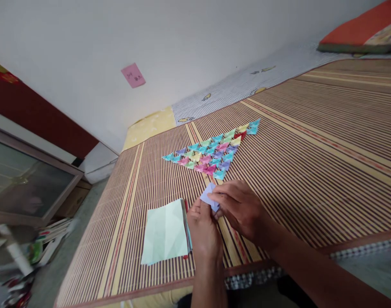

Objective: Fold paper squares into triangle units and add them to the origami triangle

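Observation:
A small folded lavender paper point(208, 191) is held between both hands above the striped mat point(298, 184). My left hand point(204, 218) grips its lower edge, with the thumb on its face. From the right side, the fingers of my right hand point(242, 205) pinch and press on the same paper; their tips partly cover it. Just beyond the hands, many small folded paper pieces point(211, 155) in blue, pink, green, yellow, red and purple lie in rows that make a triangle. To the left of my left hand is a stack of pale green paper sheets point(166, 233) with creases in the top sheet.
A white wall with a pink note point(133, 75) rises behind the mat. An orange folded bedding item point(359, 30) lies at the far right, on patterned cloth point(240, 79). At the left, below the mat's edge, stand a glass-fronted cabinet point(31, 179) and assorted clutter point(51, 241).

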`<state>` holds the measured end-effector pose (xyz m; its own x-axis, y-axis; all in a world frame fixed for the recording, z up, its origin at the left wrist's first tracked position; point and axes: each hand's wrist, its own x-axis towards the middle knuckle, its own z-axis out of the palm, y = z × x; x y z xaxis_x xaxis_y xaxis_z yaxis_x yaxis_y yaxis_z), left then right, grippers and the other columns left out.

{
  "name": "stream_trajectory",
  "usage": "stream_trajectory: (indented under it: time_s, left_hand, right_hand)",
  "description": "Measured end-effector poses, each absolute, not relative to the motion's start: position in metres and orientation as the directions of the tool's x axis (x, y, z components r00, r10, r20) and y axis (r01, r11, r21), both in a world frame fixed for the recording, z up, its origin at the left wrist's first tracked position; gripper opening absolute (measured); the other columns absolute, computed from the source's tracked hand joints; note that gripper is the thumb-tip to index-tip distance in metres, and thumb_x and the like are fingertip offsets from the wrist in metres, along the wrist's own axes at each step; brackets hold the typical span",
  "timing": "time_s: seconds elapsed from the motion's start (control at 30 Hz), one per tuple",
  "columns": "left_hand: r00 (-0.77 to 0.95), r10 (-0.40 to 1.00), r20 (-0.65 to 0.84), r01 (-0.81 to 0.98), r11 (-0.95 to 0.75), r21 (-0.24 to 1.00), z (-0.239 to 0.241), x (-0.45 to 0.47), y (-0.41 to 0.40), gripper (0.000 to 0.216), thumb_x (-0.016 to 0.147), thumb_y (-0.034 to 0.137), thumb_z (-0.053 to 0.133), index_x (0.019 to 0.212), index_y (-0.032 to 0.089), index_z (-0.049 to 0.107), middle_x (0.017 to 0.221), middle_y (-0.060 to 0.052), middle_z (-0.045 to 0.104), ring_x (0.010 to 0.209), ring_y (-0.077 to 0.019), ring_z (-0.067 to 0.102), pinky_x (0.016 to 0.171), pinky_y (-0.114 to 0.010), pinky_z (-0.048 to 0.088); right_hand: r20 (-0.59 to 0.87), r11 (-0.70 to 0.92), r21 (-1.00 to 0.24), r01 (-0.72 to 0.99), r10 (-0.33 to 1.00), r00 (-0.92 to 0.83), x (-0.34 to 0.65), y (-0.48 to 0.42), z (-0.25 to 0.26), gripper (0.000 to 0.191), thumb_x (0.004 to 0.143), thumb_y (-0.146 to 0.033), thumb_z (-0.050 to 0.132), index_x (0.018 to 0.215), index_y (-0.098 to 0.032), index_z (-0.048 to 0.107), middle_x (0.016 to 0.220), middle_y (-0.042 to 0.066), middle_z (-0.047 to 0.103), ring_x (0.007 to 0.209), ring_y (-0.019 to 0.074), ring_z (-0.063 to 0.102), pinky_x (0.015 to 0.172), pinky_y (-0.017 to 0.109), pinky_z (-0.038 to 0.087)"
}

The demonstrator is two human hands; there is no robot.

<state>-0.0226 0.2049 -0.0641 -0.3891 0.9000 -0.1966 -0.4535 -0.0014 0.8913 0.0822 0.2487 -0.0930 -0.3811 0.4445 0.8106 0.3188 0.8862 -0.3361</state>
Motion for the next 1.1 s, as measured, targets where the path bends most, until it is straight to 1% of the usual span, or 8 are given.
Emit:
stream_trajectory:
  time_s: [0.2,0.33,0.4,0.5,0.67,0.77,0.93,1.1]
  left_hand:
    - [-0.369,0.906,-0.207,-0.512,-0.012,0.859,-0.06,-0.024,0.204,0.024,0.071,0.027,0.075,0.06,0.017,0.057,0.058,0.006,0.044,0.054,-0.0074,0.035,0.051,-0.02,0.03]
    - [-0.379,0.896,-0.231,-0.567,-0.028,0.823,-0.057,-0.025,0.202,0.019,0.071,0.021,0.074,0.06,0.015,0.059,0.056,0.006,0.047,0.052,-0.0058,0.039,0.05,-0.018,0.033]
    - [-0.37,0.894,-0.252,-0.614,-0.031,0.789,-0.056,-0.026,0.201,0.014,0.068,0.021,0.075,0.065,0.013,0.065,0.06,0.004,0.054,0.053,-0.0061,0.045,0.05,-0.017,0.035]
    - [-0.363,0.881,-0.303,-0.678,-0.027,0.735,-0.054,-0.027,0.201,0.022,0.064,0.028,0.08,0.073,0.011,0.07,0.073,-0.004,0.068,0.062,-0.0108,0.06,0.052,-0.018,0.042]
    - [-0.369,0.884,-0.287,-0.641,-0.019,0.767,-0.054,-0.029,0.201,0.032,0.06,0.029,0.092,0.077,0.01,0.073,0.071,-0.002,0.068,0.057,-0.007,0.058,0.052,-0.017,0.045]
    - [-0.361,0.89,-0.279,-0.619,-0.005,0.785,-0.057,-0.03,0.201,0.038,0.06,0.034,0.093,0.084,0.011,0.074,0.082,-0.006,0.073,0.066,-0.0111,0.066,0.058,-0.02,0.051]
    - [-0.389,0.887,-0.247,-0.586,-0.032,0.81,-0.066,-0.031,0.204,0.042,0.064,0.039,0.091,0.092,0.013,0.074,0.096,-0.009,0.076,0.082,-0.0183,0.073,0.069,-0.026,0.056]
    - [-0.414,0.893,-0.177,-0.501,-0.062,0.863,-0.071,-0.031,0.205,0.032,0.074,0.041,0.084,0.091,0.015,0.075,0.078,-0.004,0.075,0.071,-0.0172,0.072,0.074,-0.03,0.058]
  right_hand:
    - [0.799,0.879,-0.33,0.343,0.454,-0.395,0.082,0.248,-0.087,0.024,0.102,-0.017,0.045,0.112,-0.016,0.066,0.104,0.012,0.07,0.098,0.0266,0.062,0.086,0.043,0.048]
    - [0.812,0.889,-0.303,0.344,0.43,-0.395,0.081,0.249,-0.085,0.022,0.1,-0.015,0.047,0.11,-0.013,0.066,0.102,0.013,0.07,0.096,0.0275,0.061,0.086,0.044,0.049]
    - [0.815,0.889,-0.293,0.351,0.424,-0.394,0.081,0.249,-0.085,0.022,0.099,-0.014,0.047,0.109,-0.012,0.067,0.101,0.014,0.07,0.096,0.0279,0.061,0.086,0.045,0.05]
    - [0.812,0.888,-0.291,0.356,0.426,-0.398,0.079,0.249,-0.085,0.022,0.098,-0.013,0.048,0.109,-0.011,0.068,0.102,0.014,0.07,0.096,0.0282,0.062,0.086,0.045,0.051]
    - [0.809,0.89,-0.295,0.346,0.426,-0.405,0.078,0.248,-0.088,0.022,0.097,-0.013,0.049,0.109,-0.01,0.067,0.106,0.015,0.069,0.102,0.03,0.061,0.091,0.048,0.05]
    - [0.805,0.894,-0.304,0.33,0.426,-0.413,0.079,0.25,-0.091,0.024,0.096,-0.013,0.048,0.113,-0.011,0.065,0.108,0.015,0.068,0.104,0.0302,0.06,0.093,0.049,0.05]
    - [0.792,0.888,-0.373,0.27,0.456,-0.407,0.077,0.252,-0.095,0.029,0.095,-0.01,0.05,0.121,-0.014,0.062,0.114,0.014,0.066,0.108,0.0288,0.059,0.097,0.049,0.05]
    - [0.776,0.824,-0.535,0.185,0.566,-0.278,0.074,0.251,-0.093,0.036,0.091,-0.004,0.05,0.122,-0.02,0.06,0.115,0.01,0.066,0.109,0.0251,0.061,0.096,0.043,0.051]
